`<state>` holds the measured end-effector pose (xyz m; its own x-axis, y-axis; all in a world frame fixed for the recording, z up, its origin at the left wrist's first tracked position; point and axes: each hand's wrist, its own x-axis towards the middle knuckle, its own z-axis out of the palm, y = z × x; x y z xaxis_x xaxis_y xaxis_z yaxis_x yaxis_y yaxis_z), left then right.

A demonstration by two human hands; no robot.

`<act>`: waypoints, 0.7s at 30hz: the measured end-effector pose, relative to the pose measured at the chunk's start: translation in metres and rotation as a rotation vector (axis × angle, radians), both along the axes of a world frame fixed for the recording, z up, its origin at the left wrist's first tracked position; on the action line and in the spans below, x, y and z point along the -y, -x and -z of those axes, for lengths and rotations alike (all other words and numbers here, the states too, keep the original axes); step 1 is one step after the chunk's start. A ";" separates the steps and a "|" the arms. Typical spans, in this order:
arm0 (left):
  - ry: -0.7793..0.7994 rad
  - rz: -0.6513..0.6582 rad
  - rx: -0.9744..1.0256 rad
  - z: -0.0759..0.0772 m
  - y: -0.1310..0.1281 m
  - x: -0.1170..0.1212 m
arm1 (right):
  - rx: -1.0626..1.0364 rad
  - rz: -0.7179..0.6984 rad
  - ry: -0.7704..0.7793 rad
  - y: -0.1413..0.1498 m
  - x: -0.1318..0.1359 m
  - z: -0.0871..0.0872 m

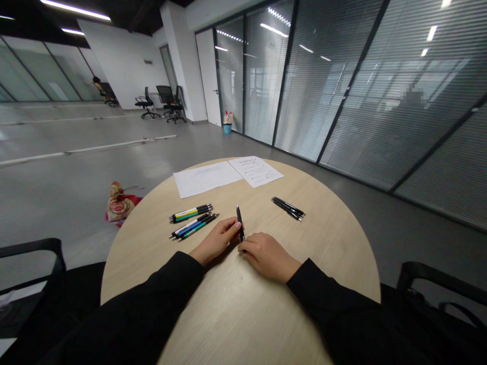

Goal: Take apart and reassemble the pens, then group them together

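Observation:
A black pen (240, 223) stands nearly upright between my hands above the round wooden table (236, 314), its tip end pointing away from me. My left hand (220, 235) pinches its middle between thumb and fingers. Around the near end of the same pen, the fingers of my right hand (266, 253) are closed. To the left lie two groups of pens with coloured barrels, a farther group (190, 213) and a nearer group (194, 226). Several black pens (288, 208) lie together on the right.
Two printed paper sheets, a left sheet (207, 178) and a right sheet (256, 171), lie at the table's far edge. Chairs with black armrests (32, 247) flank the table. A patterned bag (120, 203) rests on the floor at left; glass partitions stand behind.

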<state>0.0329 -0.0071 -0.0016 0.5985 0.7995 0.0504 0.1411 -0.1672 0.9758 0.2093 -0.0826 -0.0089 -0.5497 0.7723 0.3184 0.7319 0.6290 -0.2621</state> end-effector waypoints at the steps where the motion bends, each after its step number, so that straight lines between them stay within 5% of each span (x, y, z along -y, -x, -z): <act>1: -0.005 0.001 -0.006 0.000 0.000 0.000 | 0.002 -0.005 0.005 0.000 0.000 -0.001; 21: -0.028 0.007 -0.035 -0.001 0.000 -0.001 | -0.010 0.005 0.033 -0.001 0.000 0.000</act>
<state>0.0333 -0.0062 -0.0007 0.6055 0.7941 0.0518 0.1742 -0.1958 0.9650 0.2103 -0.0823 -0.0085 -0.5423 0.7854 0.2984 0.7325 0.6160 -0.2899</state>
